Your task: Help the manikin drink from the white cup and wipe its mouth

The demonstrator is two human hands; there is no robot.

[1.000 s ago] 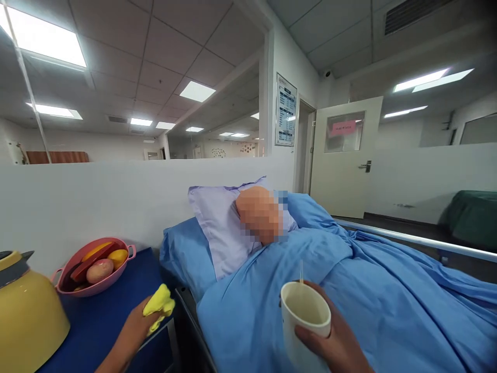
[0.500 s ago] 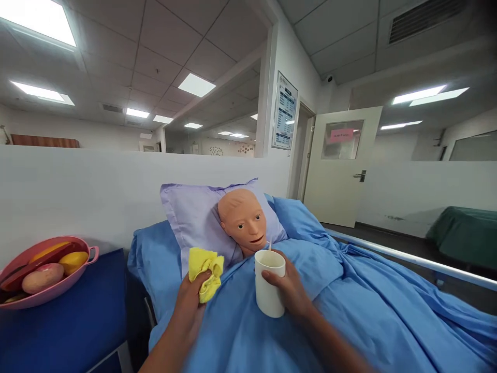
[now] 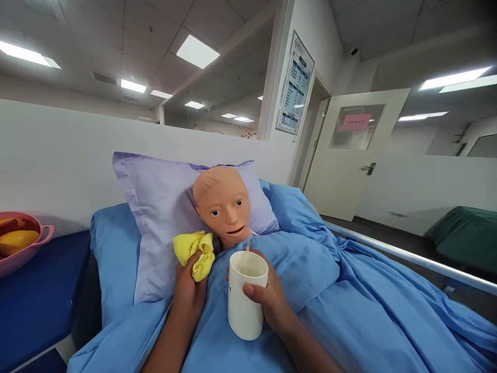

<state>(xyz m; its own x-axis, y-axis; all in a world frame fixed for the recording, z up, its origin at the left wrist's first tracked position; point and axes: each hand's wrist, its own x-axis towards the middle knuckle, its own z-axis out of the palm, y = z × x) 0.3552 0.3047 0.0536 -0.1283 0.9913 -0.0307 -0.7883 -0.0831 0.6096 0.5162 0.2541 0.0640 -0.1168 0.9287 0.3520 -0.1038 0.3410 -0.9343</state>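
A training manikin (image 3: 222, 204) lies in a bed with its head on a lilac pillow (image 3: 159, 207), covered to the neck by a blue sheet (image 3: 349, 300). My left hand (image 3: 189, 290) is closed on a crumpled yellow cloth (image 3: 194, 251), held just left of the manikin's chin. My right hand (image 3: 267, 300) grips a white cup (image 3: 245, 295) with a thin straw (image 3: 247, 244) that reaches up to the manikin's mouth.
A blue bedside table (image 3: 39, 295) on the left carries a pink bowl (image 3: 23, 248) of fruit at the frame edge. A metal bed rail (image 3: 404, 254) runs along the far side. Behind stand a white partition wall (image 3: 77, 155) and a white door (image 3: 349, 155).
Both hands moved from beside the table toward the manikin's head. The cloth now sits by its chin and the cup's straw at its mouth. The view swung right; the yellow kettle left it.
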